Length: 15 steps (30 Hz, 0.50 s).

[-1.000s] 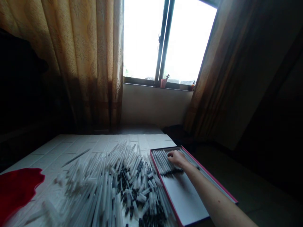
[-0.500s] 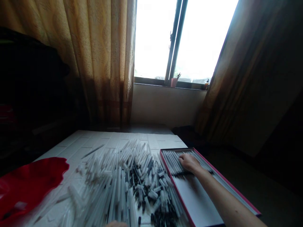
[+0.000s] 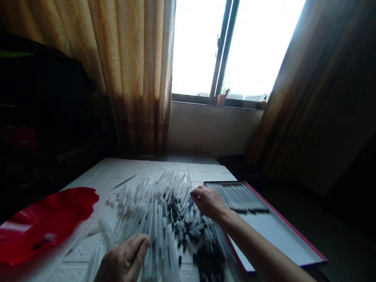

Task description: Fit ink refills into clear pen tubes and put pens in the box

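Note:
A big loose pile of clear pen barrels, thin dark refills and black pen caps covers the middle of the white table. My right hand is over the pile's right side, at the left edge of a shallow red-rimmed box. Its fingers are pinched together, and anything in them is too small to make out. In the box's far part lies a row of pens with their black ends towards me. My left hand is closed, thumb against fingers, low at the pile's near left; what it may hold is hidden.
A red wavy-edged bowl with something small in it stands on the left of the table. One lone pen barrel lies at the back left. Beyond are curtains and a window, with a pink cup on the sill.
My right hand has moved left from the row of pens in the box to the pile. My left hand has risen into view from the bottom edge. The view has shifted slightly.

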Each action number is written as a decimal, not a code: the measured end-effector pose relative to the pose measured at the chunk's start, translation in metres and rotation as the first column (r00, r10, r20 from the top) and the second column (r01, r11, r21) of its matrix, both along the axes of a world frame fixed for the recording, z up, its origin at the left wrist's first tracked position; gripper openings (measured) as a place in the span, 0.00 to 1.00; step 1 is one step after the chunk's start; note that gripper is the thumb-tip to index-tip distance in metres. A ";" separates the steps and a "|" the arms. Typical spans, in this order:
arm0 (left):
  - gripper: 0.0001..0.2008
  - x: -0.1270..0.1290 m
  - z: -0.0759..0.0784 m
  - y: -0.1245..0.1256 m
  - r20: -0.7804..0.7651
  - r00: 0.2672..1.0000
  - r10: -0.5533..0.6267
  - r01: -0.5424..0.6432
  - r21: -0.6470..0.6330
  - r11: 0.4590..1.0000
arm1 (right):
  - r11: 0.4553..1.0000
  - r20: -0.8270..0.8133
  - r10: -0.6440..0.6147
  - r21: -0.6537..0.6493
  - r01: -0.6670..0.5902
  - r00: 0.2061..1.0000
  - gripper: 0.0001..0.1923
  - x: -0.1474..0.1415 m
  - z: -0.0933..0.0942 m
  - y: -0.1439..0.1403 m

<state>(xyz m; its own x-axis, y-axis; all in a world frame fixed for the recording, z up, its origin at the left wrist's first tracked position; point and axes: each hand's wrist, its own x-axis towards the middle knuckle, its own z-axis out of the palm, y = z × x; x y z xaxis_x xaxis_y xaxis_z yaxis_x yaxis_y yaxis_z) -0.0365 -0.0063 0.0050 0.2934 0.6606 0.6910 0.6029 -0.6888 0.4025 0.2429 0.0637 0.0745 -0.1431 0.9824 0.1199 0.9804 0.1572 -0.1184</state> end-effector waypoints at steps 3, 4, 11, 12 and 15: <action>0.18 -0.003 0.001 0.003 0.012 0.999 0.047 -0.047 -0.026 0.999 | 0.992 -0.023 0.124 -0.010 -0.124 0.992 0.13 -0.038 -0.004 -0.010; 0.18 -0.004 0.001 0.004 0.014 0.998 0.059 -0.059 -0.034 0.998 | 0.988 -0.029 0.153 -0.017 -0.153 0.988 0.13 -0.049 -0.006 -0.012; 0.19 -0.006 -0.003 0.006 0.023 0.996 0.082 -0.080 -0.075 0.994 | 0.974 -0.040 0.203 -0.092 -0.206 0.978 0.16 -0.093 -0.016 -0.018; 0.18 -0.006 -0.003 0.006 0.023 0.997 0.077 -0.076 -0.074 0.994 | 0.973 -0.037 0.201 -0.112 -0.204 0.979 0.16 -0.095 -0.016 -0.018; 0.18 -0.003 -0.002 0.006 0.013 0.998 0.069 -0.068 -0.070 0.995 | 0.967 -0.024 0.190 -0.168 -0.191 0.982 0.16 -0.099 -0.014 -0.017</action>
